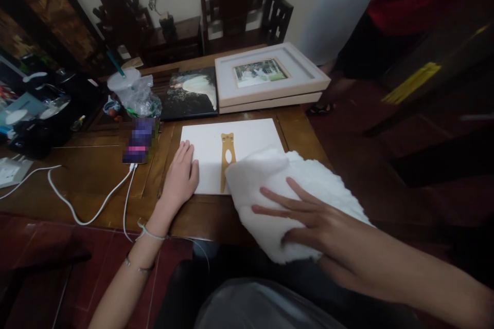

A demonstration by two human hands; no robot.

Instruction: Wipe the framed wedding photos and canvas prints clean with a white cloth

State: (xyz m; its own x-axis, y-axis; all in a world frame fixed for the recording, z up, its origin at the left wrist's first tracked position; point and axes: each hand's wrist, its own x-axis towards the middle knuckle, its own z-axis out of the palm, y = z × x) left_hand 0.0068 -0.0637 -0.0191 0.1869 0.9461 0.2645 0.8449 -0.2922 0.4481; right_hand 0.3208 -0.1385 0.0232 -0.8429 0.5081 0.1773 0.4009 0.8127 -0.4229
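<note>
A white rectangular panel (204, 139), which looks like the back of a picture frame, lies flat on the wooden table. Along its middle runs a gold-coloured support leg (227, 141) with a cat-shaped top and an oval hole. My left hand (181, 175) rests on the panel's left edge, fingers stretched out and holding nothing. A fluffy white cloth (266, 175) is in my right hand (309, 216), whose fingers spread across it with the thumb bent into it. The cloth covers the panel's lower right corner and extends past the table edge.
Behind the panel are stacked pale wooden photo frames (224, 97) and a dark photo panel (189, 95). Left are a phone (141, 141) with white cables (83, 222), a plastic-wrapped cup (129, 82) and a power strip (13, 170). A person in red (412, 5) stands at right.
</note>
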